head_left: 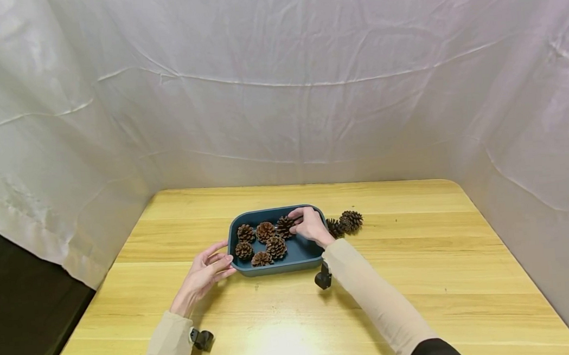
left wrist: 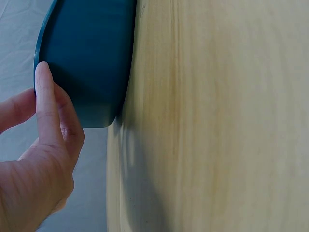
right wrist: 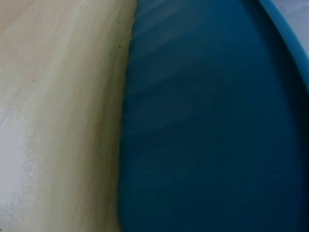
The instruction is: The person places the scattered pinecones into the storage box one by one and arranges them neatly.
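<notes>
A dark blue rectangular tray [head_left: 285, 268] sits on the table with several brown pine cones inside. My left hand [head_left: 204, 274] grips its left end, thumb at the rim and fingers along the outer wall; the left wrist view shows that hand [left wrist: 48, 145] against the tray's side [left wrist: 91, 63]. Reaching over the right end, my right hand [head_left: 311, 227] pinches a pine cone [head_left: 285, 227] inside the tray near the far wall. In the right wrist view the tray's wall [right wrist: 207, 121] fills much of the picture and hides that hand.
Just right of the tray, darker pine cones [head_left: 352, 221] lie on the wooden table [head_left: 418, 278]. Pale cloth [head_left: 298, 90] hangs behind the table and at its sides. A dark surface [head_left: 19, 313] shows at the left.
</notes>
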Motion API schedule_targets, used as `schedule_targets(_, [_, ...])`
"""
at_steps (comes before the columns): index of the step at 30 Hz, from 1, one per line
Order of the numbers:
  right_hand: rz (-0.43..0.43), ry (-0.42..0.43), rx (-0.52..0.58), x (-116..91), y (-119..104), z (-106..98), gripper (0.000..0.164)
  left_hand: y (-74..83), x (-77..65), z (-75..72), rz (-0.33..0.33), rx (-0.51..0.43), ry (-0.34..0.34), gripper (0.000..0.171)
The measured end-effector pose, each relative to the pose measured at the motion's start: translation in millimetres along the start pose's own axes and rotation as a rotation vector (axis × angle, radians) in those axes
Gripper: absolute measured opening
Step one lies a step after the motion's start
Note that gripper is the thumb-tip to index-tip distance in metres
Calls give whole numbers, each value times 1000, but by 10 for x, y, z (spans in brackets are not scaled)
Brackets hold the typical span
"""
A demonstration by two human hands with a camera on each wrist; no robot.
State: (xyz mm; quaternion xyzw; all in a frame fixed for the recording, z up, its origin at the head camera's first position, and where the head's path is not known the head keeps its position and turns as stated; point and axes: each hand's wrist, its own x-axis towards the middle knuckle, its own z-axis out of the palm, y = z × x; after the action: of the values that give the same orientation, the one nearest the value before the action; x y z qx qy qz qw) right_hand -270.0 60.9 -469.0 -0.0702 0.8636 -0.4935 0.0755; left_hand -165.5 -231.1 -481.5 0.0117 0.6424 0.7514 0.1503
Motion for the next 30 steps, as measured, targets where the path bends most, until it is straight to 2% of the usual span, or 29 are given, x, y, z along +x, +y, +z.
schedule_targets(30, [-4,-4,-20,-10,-24,-10,33,35,-21,39,13,-21,-8,67])
